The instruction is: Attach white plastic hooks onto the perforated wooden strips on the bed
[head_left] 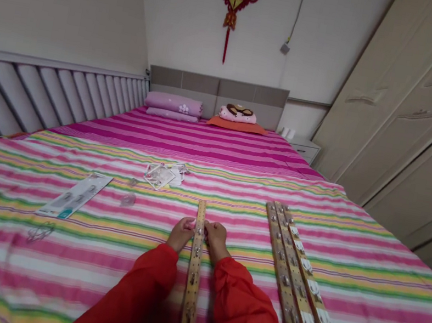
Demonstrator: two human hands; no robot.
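Note:
A long, narrow wooden strip (192, 285) with holes and several small metal fittings lies lengthwise in front of me on the striped sheet. My left hand (181, 233) is at its left edge, fingers bent and closed on the side of the strip. Across from it, my right hand (217, 238) has its thumb and fingers pinched at the right edge. Between the fingertips sits a metal fitting (199, 231); whether either hand touches it is too small to tell.
To the right lie three similar strips (284, 268) side by side, some with white pieces. On the left are a flat packet (76, 195), a bundle of thin wire-like loops (40, 231) and small clear pieces (128, 200). Opened packaging (161, 176) lies farther back. A slatted rail (44, 92) borders the bed.

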